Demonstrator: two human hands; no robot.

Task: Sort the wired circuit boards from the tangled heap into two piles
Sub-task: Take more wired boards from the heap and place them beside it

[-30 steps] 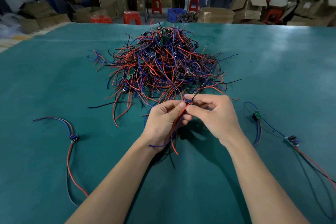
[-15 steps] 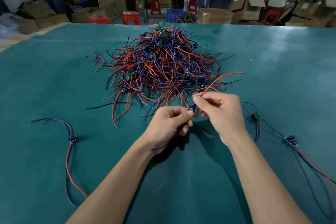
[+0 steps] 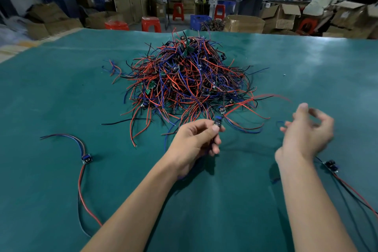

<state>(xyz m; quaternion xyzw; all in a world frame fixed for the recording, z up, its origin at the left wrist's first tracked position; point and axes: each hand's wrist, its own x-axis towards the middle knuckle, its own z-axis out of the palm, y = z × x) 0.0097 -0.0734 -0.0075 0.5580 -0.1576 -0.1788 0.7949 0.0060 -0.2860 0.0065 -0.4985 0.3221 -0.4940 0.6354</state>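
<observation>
A tangled heap of red, blue and black wires with small green and blue circuit boards (image 3: 185,82) sits mid-desk on the teal-covered desk (image 3: 61,92), toward its far edge. The left hand (image 3: 194,142) pinches a small blue-topped circuit board (image 3: 217,121) between thumb and fingers (image 3: 215,128) at the heap's near side; its wires hang below the palm. The right hand (image 3: 306,135) hovers blurred, fingers spread and empty. One wired board (image 3: 86,158) lies near the left edge, another (image 3: 331,164) near the right.
</observation>
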